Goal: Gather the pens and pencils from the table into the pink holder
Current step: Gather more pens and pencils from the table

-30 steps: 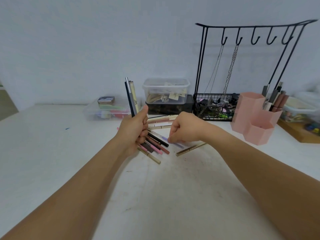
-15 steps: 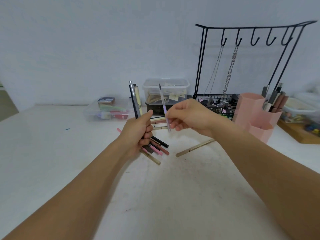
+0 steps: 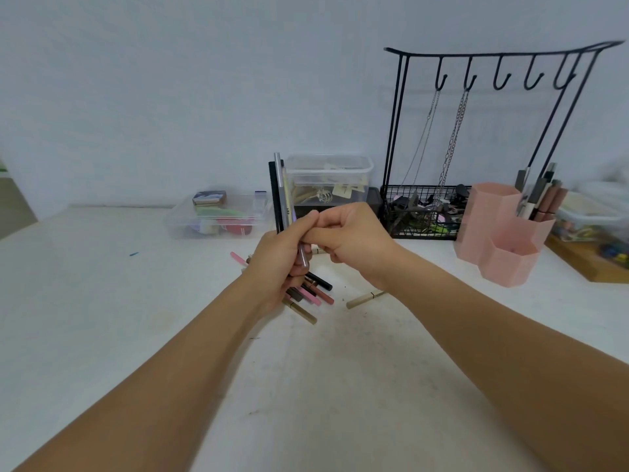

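left hand (image 3: pixel 279 264) gripped an upright bundle of pens (image 3: pixel 281 195), likely collecting them for one trip. right hand (image 3: pixel 350 240) fingertips touched the left thumb, pinching a pen into it. loose pencils (image 3: pixel 311 294) lay below the fingers; pink holder (image 3: pixel 503 240) stood well right.

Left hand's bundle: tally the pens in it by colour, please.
Black pen: 1
Silver pen: 1
Cream pen: 1
Lilac pen: 1
Total: 4, all gripped in the left hand.
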`<state>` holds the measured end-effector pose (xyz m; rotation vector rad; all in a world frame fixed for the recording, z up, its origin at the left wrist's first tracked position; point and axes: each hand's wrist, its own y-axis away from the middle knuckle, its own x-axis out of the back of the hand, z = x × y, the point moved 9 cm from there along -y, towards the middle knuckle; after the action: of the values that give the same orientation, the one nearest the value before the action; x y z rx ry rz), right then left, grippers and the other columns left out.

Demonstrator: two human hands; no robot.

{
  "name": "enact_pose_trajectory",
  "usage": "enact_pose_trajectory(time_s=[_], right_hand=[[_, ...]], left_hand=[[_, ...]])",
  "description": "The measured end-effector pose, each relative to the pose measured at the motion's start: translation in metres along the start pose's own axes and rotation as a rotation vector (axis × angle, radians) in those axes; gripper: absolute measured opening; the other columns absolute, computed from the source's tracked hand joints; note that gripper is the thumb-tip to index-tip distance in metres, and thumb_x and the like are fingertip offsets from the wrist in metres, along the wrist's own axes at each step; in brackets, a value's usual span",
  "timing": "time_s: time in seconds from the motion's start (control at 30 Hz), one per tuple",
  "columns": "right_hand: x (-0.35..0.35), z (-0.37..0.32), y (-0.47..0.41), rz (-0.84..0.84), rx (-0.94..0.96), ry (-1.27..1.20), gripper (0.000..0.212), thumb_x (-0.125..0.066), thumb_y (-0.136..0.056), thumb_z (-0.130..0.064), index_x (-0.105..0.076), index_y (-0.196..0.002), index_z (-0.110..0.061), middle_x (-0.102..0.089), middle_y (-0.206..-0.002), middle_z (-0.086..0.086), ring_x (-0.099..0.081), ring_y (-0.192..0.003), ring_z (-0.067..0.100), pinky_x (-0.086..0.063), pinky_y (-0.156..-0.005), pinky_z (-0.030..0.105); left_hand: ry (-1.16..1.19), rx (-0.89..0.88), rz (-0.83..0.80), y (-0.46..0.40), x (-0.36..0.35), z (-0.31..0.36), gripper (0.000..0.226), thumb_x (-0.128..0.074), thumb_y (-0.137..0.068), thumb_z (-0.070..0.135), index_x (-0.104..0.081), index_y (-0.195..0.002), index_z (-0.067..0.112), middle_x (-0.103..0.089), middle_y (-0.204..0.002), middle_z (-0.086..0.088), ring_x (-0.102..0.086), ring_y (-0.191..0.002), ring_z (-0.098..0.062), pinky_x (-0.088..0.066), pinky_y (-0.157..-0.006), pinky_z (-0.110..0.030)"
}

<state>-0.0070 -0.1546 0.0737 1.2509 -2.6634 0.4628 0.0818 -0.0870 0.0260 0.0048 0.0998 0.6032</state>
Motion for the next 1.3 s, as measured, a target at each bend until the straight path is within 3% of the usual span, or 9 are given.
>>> enact_pose_trajectory(time_s=[0.1, 0.23, 0.33, 0.43, 0.67, 0.77, 0.93, 1.07, 1.3], right_hand=[[-0.001, -0.001, 0.004, 0.028, 0.034, -0.028, 0.008, -0.071, -0.084, 0.004, -0.073, -0.081, 0.012, -0.064, -0.056, 0.001, -0.055, -0.045, -0.001, -0.040, -0.047, 0.007], [-0.003, 0.005, 0.005, 0.028, 0.005, -0.152, 0.009, -0.069, -0.086, 0.007, -0.071, -0.077, 0.005, -0.066, -0.059, 0.008, -0.057, -0.045, 0.016, -0.041, -0.041, 0.015], [0.000, 0.009, 0.003, 0.045, -0.008, -0.146, 0.008, -0.070, -0.086, 0.005, -0.074, -0.081, 0.000, -0.067, -0.058, 0.000, -0.059, -0.048, 0.004, -0.041, -0.045, 0.009], [-0.001, 0.009, 0.001, 0.019, 0.009, -0.142, 0.007, -0.067, -0.088, 0.005, -0.074, -0.088, 0.003, -0.061, -0.049, -0.012, -0.055, -0.046, -0.004, -0.041, -0.048, 0.006], [0.001, 0.008, -0.004, 0.086, 0.012, 0.046, 0.008, -0.070, -0.089, -0.005, -0.077, -0.091, -0.008, -0.056, -0.060, -0.003, -0.047, -0.046, -0.002, -0.041, -0.051, 0.012], [-0.004, 0.013, -0.006, 0.052, 0.033, 0.305, 0.005, -0.074, -0.088, -0.018, -0.077, -0.089, -0.014, -0.062, -0.066, -0.005, -0.056, -0.060, 0.007, -0.046, -0.063, 0.022], [-0.021, 0.029, -0.002, -0.076, 0.006, 0.663, 0.030, -0.076, -0.085, -0.040, -0.078, -0.091, -0.011, -0.076, -0.078, 0.005, -0.070, -0.074, 0.022, -0.058, -0.066, 0.036], [-0.022, 0.034, -0.002, -0.093, -0.013, 0.710, 0.025, -0.074, -0.088, -0.037, -0.080, -0.085, -0.013, -0.075, -0.065, 0.004, -0.072, -0.067, 0.024, -0.061, -0.060, 0.033], [-0.010, 0.041, -0.006, -0.088, -0.103, 0.708, 0.023, -0.079, -0.084, -0.036, -0.082, -0.086, -0.014, -0.077, -0.082, 0.004, -0.069, -0.078, 0.016, -0.055, -0.069, 0.029]], left_hand=[[-0.020, 0.000, -0.013, -0.001, -0.001, -0.001, 0.044, -0.059, -0.096, 0.050, -0.056, -0.078, 0.009, -0.042, -0.057, -0.005, -0.035, -0.041, -0.013, -0.025, -0.036, -0.019], [-0.009, 0.016, -0.032, 0.002, -0.005, -0.003, 0.052, -0.055, -0.098, 0.055, -0.066, -0.083, 0.007, -0.052, -0.056, -0.006, -0.055, -0.047, -0.018, -0.035, -0.038, -0.021], [0.018, 0.017, -0.064, 0.004, -0.007, -0.002, 0.054, -0.060, -0.091, 0.061, -0.062, -0.065, 0.013, -0.044, -0.054, -0.003, -0.040, -0.041, -0.012, -0.029, -0.034, -0.020], [0.026, 0.015, -0.070, 0.004, -0.007, -0.001, 0.054, -0.065, -0.079, 0.068, -0.057, -0.076, 0.014, -0.033, -0.054, 0.001, -0.029, -0.040, -0.009, -0.022, -0.033, -0.019], [-0.007, 0.034, 0.038, -0.001, 0.010, -0.001, 0.054, -0.062, -0.087, 0.065, -0.049, -0.061, 0.021, -0.031, -0.048, 0.005, -0.024, -0.040, -0.009, -0.020, -0.035, -0.020], [-0.001, 0.030, 0.146, -0.006, 0.028, -0.001, 0.057, -0.063, -0.090, 0.062, -0.040, -0.058, 0.021, -0.039, -0.048, 0.004, -0.029, -0.040, -0.010, -0.023, -0.036, -0.021], [0.060, 0.008, 0.243, -0.010, 0.047, 0.000, 0.055, -0.065, -0.093, 0.055, -0.040, -0.059, 0.019, -0.039, -0.046, 0.003, -0.030, -0.039, -0.011, -0.021, -0.036, -0.020], [0.018, 0.000, 0.279, -0.012, 0.053, -0.002, 0.055, -0.065, -0.093, 0.055, -0.041, -0.059, 0.019, -0.040, -0.047, 0.002, -0.030, -0.040, -0.012, -0.022, -0.037, -0.020], [-0.102, 0.062, 0.339, -0.011, 0.054, -0.008, 0.060, -0.065, -0.091, 0.058, -0.039, -0.057, 0.015, -0.037, -0.045, -0.002, -0.030, -0.039, -0.015, -0.026, -0.038, -0.022]])
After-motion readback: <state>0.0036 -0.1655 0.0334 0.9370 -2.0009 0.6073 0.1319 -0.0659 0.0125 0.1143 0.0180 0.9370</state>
